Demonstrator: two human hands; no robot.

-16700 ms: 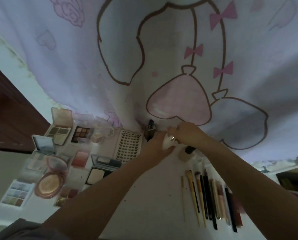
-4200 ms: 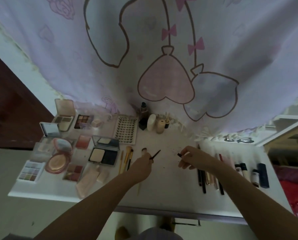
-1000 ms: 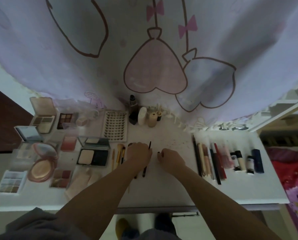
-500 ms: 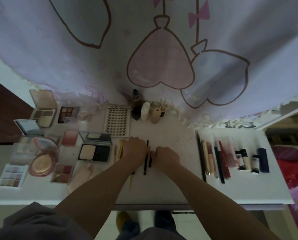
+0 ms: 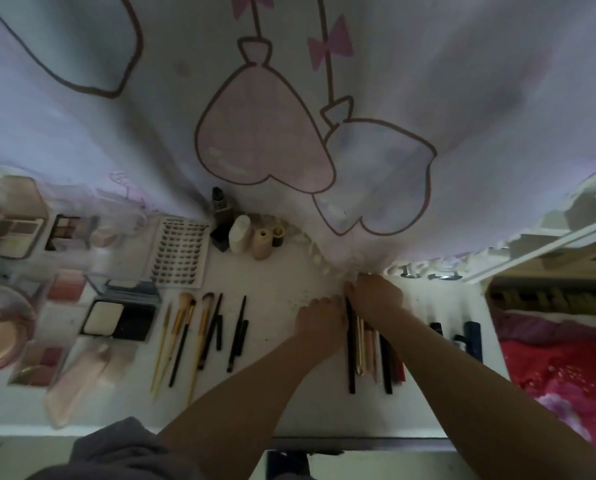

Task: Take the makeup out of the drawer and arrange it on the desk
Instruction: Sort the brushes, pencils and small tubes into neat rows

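Observation:
Makeup lies in rows on the white desk. My left hand and my right hand meet at the far ends of the right-hand row of pens and pencils. Fingertips of my left hand touch the side of the long black pencil. My right hand lies over the tops of the pens and hides them, so its grip is unclear. A row of gold-handled brushes and two black pencils lie untouched left of my arms.
Open compacts and palettes crowd the left side, with a lash tray and small bottles by the curtain. Dark tubes lie near the right edge. A red bedspread is beyond.
Both hands have left the two black pencils beside the brushes and moved right to the top of the pen row. The view has shifted right and closer.

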